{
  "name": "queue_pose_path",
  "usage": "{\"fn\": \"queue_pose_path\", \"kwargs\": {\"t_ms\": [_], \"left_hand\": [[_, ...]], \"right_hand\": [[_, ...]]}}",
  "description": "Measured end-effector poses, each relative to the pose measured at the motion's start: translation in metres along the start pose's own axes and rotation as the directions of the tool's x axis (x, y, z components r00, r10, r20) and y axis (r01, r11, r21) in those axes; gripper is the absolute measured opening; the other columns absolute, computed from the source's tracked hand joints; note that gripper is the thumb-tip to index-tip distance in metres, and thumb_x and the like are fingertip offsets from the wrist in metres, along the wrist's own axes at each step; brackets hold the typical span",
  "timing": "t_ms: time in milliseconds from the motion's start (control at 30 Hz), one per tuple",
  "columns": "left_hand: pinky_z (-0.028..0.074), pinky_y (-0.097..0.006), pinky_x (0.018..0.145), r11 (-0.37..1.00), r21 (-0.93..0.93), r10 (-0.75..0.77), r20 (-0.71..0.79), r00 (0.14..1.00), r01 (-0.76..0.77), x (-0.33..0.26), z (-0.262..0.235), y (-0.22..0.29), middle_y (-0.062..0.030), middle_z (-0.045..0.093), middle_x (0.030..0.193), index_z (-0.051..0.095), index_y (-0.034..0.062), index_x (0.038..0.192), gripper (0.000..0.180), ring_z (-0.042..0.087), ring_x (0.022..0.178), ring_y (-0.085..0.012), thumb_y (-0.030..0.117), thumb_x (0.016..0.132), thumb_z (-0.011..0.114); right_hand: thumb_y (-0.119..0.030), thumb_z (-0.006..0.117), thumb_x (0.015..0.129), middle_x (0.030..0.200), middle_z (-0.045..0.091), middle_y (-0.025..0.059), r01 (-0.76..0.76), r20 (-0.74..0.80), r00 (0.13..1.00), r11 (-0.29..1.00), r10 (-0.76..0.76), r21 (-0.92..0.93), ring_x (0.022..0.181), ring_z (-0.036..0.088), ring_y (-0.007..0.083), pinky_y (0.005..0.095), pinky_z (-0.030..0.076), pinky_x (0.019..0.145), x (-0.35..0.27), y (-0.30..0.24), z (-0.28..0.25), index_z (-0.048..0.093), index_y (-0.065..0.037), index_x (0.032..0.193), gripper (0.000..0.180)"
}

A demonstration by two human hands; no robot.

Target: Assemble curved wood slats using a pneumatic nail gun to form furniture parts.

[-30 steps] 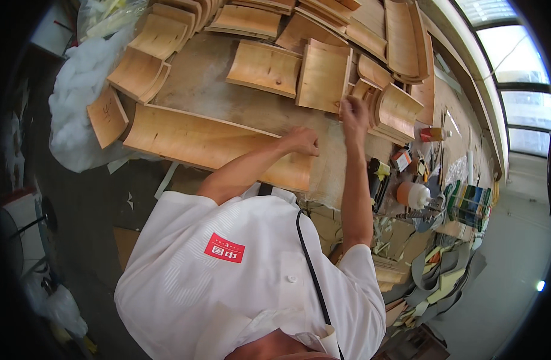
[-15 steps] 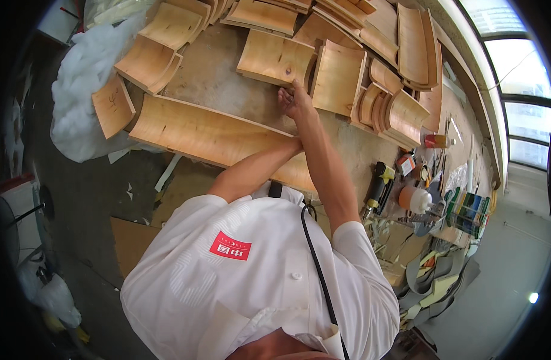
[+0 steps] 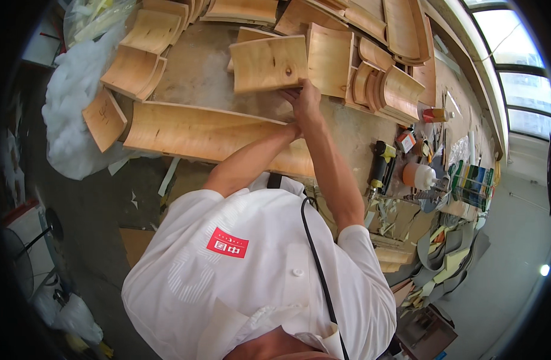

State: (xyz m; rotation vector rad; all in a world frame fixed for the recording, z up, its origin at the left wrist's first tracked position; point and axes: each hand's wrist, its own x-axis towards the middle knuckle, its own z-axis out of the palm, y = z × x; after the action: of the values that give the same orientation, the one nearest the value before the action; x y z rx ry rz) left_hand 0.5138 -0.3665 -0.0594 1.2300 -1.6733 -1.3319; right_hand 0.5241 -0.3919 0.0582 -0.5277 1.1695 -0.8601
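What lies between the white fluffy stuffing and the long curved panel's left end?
A small wooden board with dark marks shows between the white stuffing and long panel, in the head view.

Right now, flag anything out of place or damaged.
A white scrap lies on the floor at left, like litter. The board in the right hand has a dark knot amid paler grain; no break shows.

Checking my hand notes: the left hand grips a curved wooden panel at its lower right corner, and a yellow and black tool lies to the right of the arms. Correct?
Not quite: the head view shows the right hand, not the left, gripping the curved wooden panel at its lower right corner. The yellow and black tool does lie to the right of the arms.
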Motion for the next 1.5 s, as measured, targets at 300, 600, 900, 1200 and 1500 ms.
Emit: {"fn": "queue_pose_path", "kwargs": {"t_ms": [300, 600, 900, 1200, 1500], "left_hand": [[0.049, -0.036, 0.073, 1.0, -0.002, 0.002, -0.032, 0.999, -0.002, -0.03, -0.028, 0.079, -0.0117, 0.07, 0.087, 0.068, 0.0032, 0.086, 0.038, 0.064, 0.082, -0.0258, 0.037, 0.069, 0.071], [0.05, -0.039, 0.074, 0.941, 0.318, -0.166, 0.135, 0.977, 0.116, -0.017, -0.024, 0.054, -0.0181, 0.068, 0.086, 0.072, 0.0057, 0.088, 0.036, 0.065, 0.082, -0.0334, 0.034, 0.067, 0.07], [0.05, -0.04, 0.073, 0.929, 0.355, -0.176, 0.17, 0.97, 0.106, -0.012, -0.024, 0.053, -0.0181, 0.068, 0.087, 0.072, 0.0064, 0.089, 0.038, 0.065, 0.081, -0.0343, 0.036, 0.067, 0.065], [0.051, -0.038, 0.077, 0.917, 0.348, -0.259, 0.139, 0.956, 0.197, -0.016, -0.03, 0.063, -0.0149, 0.07, 0.09, 0.073, 0.0086, 0.092, 0.042, 0.066, 0.086, -0.0312, 0.04, 0.065, 0.065], [0.051, -0.036, 0.073, 0.929, 0.318, -0.26, 0.202, 0.944, 0.187, -0.017, -0.034, 0.055, -0.0152, 0.07, 0.087, 0.073, 0.0072, 0.095, 0.048, 0.066, 0.079, -0.0276, 0.039, 0.06, 0.068]], "right_hand": [[-0.018, 0.054, 0.094, 0.101, 0.062, 0.0164, 0.382, 0.261, 0.866, 0.901, -0.427, 0.206, 0.093, 0.065, 0.0289, 0.0416, 0.058, 0.08, -0.049, -0.015, -0.078, 0.052, 0.005, 0.113, 0.03], [-0.006, 0.056, 0.086, 0.105, 0.062, 0.0207, 0.184, -0.152, 0.98, 0.873, -0.128, 0.452, 0.095, 0.065, 0.0345, 0.0395, 0.06, 0.082, -0.087, -0.032, -0.146, 0.053, 0.006, 0.104, 0.022], [-0.005, 0.053, 0.089, 0.104, 0.062, 0.0198, 0.306, -0.264, 0.941, 0.863, -0.211, 0.402, 0.088, 0.067, 0.0298, 0.0373, 0.059, 0.08, -0.119, -0.013, -0.222, 0.05, 0.007, 0.11, 0.024], [-0.004, 0.058, 0.089, 0.101, 0.064, 0.014, 0.428, -0.296, 0.891, 0.856, -0.345, 0.29, 0.086, 0.067, 0.0267, 0.0359, 0.058, 0.079, -0.145, 0.011, -0.263, 0.052, 0.002, 0.114, 0.026], [-0.007, 0.056, 0.085, 0.086, 0.065, 0.0158, 0.127, -0.261, 0.96, 0.988, -0.1, 0.089, 0.068, 0.068, 0.0246, 0.0328, 0.06, 0.061, -0.173, -0.024, -0.317, 0.054, 0.007, 0.108, 0.027]]}}
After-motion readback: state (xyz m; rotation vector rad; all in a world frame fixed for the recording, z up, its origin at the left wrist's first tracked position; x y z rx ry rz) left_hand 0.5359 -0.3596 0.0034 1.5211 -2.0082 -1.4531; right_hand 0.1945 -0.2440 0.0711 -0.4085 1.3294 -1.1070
